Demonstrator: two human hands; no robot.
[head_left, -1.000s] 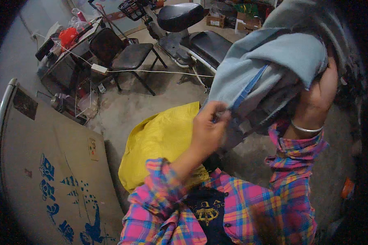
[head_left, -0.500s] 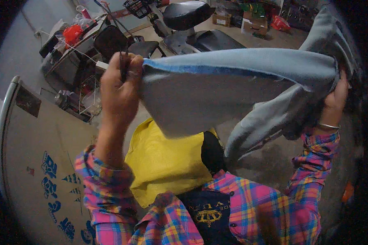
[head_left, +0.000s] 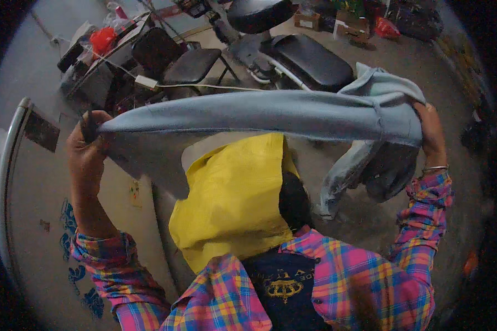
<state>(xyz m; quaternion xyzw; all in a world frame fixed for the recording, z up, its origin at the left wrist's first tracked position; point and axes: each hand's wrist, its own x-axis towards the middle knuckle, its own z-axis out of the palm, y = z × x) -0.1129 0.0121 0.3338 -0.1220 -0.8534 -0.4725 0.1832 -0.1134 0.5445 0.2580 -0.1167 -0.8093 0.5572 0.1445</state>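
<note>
A pale blue-grey cloth garment (head_left: pixel 259 118) is stretched in a long band between both raised hands, well above the concrete floor (head_left: pixel 342 215). The left hand (head_left: pixel 85 146), at about nine o'clock in the view, has its grip pressed together around one bunched end, fingers curled over the cloth so the corner cannot slip. The right hand (head_left: pixel 432 135), at about three o'clock, is mostly hidden behind the other end; its grip is closed on the thick seamed part of the cloth, though the fingertips cannot be seen. Holding the two ends wide apart keeps the top edge taut and nearly level, and lets the loose remainder, what looks like a sleeve and folds, hang free below the right hand at about four o'clock.

Directly under the stretched cloth, at the centre, stands a bright yellow woven plastic sack (head_left: pixel 232 204), its dark mouth open toward the right. The garment does not touch it. Both forearms wear a pink, blue and yellow plaid shirt sleeve (head_left: pixel 419 231).

At ten o'clock a flattened brown cardboard sheet with blue print (head_left: pixel 44 220) lies beside the sack. At twelve o'clock, well apart, are a black folding chair (head_left: pixel 176 58) and the black seat of a scooter (head_left: pixel 309 58).
</note>
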